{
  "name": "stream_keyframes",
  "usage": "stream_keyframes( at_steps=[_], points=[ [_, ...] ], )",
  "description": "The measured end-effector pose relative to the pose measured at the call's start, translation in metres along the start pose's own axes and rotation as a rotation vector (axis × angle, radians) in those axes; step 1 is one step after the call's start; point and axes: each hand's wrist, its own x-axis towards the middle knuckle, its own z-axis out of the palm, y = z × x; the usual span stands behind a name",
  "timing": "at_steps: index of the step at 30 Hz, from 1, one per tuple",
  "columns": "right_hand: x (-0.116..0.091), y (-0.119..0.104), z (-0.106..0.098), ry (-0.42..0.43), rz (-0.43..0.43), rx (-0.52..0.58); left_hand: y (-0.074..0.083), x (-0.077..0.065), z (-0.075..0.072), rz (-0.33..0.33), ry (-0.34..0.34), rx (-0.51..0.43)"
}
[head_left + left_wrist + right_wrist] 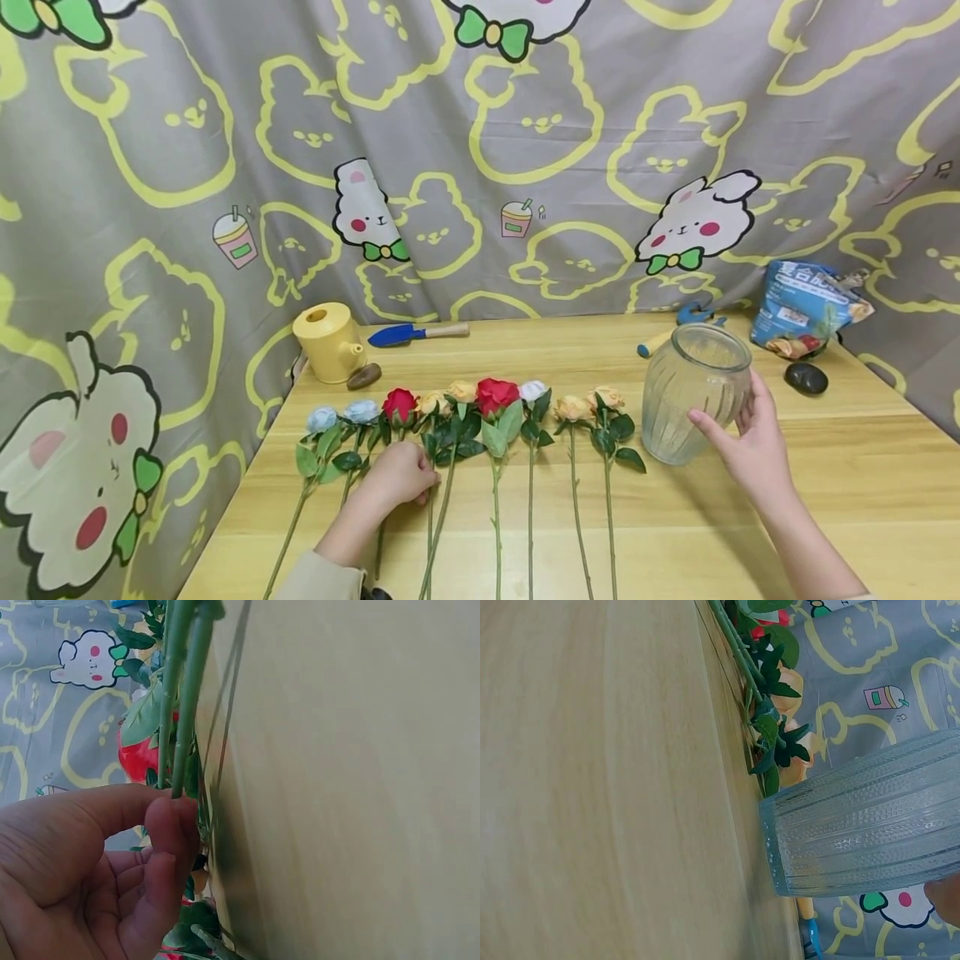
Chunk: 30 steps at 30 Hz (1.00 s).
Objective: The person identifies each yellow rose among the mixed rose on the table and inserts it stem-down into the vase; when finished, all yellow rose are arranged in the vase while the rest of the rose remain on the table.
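Observation:
My left hand is low over the row of artificial roses, thumb and forefinger pinching a green stem in the left wrist view. That stem seems to belong to one of the pale yellow roses; a second stem runs close behind it. My right hand grips a ribbed clear glass vase from its right side, thumb across the front, fingers partly hidden behind. The vase stands upright; I cannot tell whether its base touches the table. Red roses, blue roses and a white rose lie alongside, stems toward me.
At the back left are a yellow watering can, a brown stone and a blue trowel. Behind the vase lies a blue-headed tool. A blue snack bag and black stone sit at the right. A patterned curtain hangs behind.

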Motion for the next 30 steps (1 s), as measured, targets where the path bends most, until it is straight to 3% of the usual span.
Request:
stream_keyframes(
  at_steps=[8,23,30],
  points=[
    [0.000,0.001,0.000,0.001,0.010,-0.006,0.002,-0.006,-0.004,-0.011,0.045,-0.030],
    [-0.001,-0.001,0.001,0.008,-0.001,0.011,0.020,-0.014,-0.034,0.015,0.298,0.000],
    [-0.001,0.001,0.001,0.006,-0.006,0.006,0.034,-0.016,-0.050,0.039,0.341,-0.126]
  ],
)
